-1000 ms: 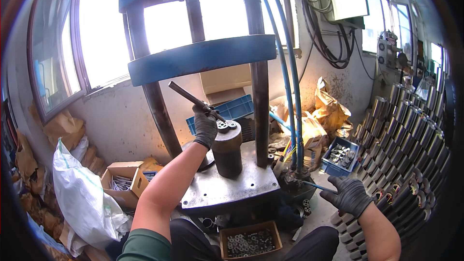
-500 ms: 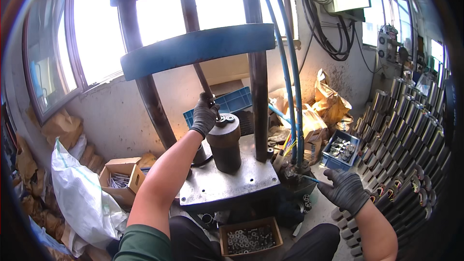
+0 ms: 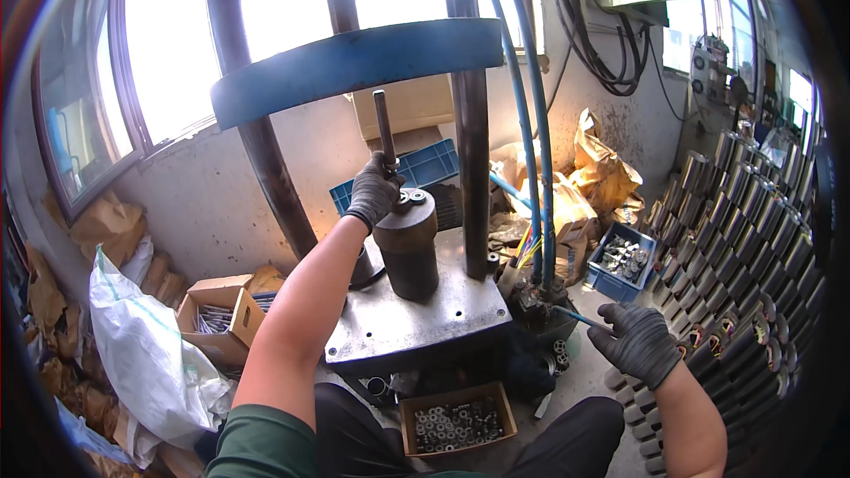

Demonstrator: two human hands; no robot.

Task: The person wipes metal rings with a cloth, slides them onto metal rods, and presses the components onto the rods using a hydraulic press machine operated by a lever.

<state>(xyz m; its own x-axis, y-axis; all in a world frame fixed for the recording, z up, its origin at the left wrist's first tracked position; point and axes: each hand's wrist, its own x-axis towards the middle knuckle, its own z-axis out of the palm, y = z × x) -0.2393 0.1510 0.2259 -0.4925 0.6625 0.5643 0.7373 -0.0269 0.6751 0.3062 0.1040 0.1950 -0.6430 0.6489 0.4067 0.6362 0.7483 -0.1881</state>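
My left hand (image 3: 375, 191), in a dark grey glove, is closed round an upright metal rod (image 3: 383, 124) just behind a dark steel cylinder (image 3: 406, 252). The rod's top end stands free, below the press's blue crossbeam (image 3: 354, 71); its lower end is hidden by my hand. Small round bearings (image 3: 413, 197) lie on the cylinder's top, which stands on the metal press plate (image 3: 425, 314). At the right, my gloved right hand (image 3: 637, 345) has its thumb and fingers about the end of a thin blue lever (image 3: 577, 315) on the press's valve.
A box of rings and bearings (image 3: 458, 420) sits between my knees. Blue hoses (image 3: 529, 124) hang beside the right column (image 3: 472, 168). Stacked metal tubes (image 3: 744, 239) and a blue parts bin (image 3: 622, 261) are at right; a white sack (image 3: 146, 345) and carton (image 3: 221, 319) at left.
The rod's top has swung right and now stands more upright, apart from the crossbeam. My left hand still grips it. My right hand has shifted slightly outward along the lever. The view has tilted slightly.
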